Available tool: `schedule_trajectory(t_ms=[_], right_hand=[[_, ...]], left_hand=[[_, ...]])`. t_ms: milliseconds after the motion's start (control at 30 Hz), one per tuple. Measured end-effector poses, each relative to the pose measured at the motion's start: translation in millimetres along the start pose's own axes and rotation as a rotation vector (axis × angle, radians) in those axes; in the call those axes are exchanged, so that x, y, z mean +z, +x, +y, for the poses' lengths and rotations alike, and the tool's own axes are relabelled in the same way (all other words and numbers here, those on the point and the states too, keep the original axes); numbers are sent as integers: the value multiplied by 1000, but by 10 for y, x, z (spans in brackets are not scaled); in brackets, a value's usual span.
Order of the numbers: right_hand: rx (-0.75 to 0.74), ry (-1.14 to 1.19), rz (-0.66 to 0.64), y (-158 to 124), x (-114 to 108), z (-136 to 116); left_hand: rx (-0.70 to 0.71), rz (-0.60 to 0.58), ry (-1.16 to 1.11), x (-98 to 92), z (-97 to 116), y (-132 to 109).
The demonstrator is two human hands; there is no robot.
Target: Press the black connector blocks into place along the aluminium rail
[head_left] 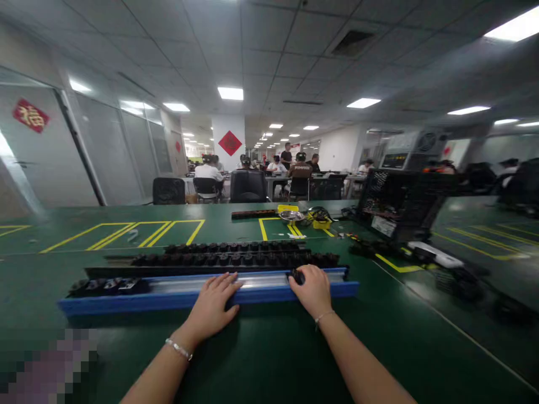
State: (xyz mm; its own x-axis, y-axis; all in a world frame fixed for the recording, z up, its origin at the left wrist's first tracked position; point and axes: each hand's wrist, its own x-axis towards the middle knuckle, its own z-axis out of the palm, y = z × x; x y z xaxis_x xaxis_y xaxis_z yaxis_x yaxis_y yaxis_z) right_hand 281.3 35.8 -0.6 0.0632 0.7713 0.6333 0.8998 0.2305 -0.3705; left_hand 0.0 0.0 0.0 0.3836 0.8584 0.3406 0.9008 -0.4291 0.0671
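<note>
A long blue rail (pixel 138 303) with a silvery inner channel (pixel 263 280) lies across the green table in front of me. My left hand (pixel 214 306) rests on the rail near its middle, fingers stretched out and nothing held. Toward the rail's right end, my right hand (pixel 314 287) has its fingers closed around a small black part (pixel 297 276) at the channel; the hand covers much of it. Several black parts (pixel 112 285) sit in the rail's left end. Just behind it are long rows of similar black parts (pixel 236 258).
An open black computer case (pixel 400 199) stands at the right, with blurred dark items and a white object (pixel 435 255) near it. A metal bowl (pixel 291 216) is at the back. Yellow tape (pixel 145 223) marks the tabletop. People (pixel 300 168) sit at farther tables.
</note>
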Motion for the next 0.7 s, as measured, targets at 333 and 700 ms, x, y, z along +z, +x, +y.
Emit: schedule_trajectory(t_ms=[333,700], right_hand=[[-3,-2,-19,13,-17,14],[52,-6,-68,19,-67,-21]], left_hand=[[8,15,-15,-11,0,-5],[10,8,-15,-28,-1,-3]])
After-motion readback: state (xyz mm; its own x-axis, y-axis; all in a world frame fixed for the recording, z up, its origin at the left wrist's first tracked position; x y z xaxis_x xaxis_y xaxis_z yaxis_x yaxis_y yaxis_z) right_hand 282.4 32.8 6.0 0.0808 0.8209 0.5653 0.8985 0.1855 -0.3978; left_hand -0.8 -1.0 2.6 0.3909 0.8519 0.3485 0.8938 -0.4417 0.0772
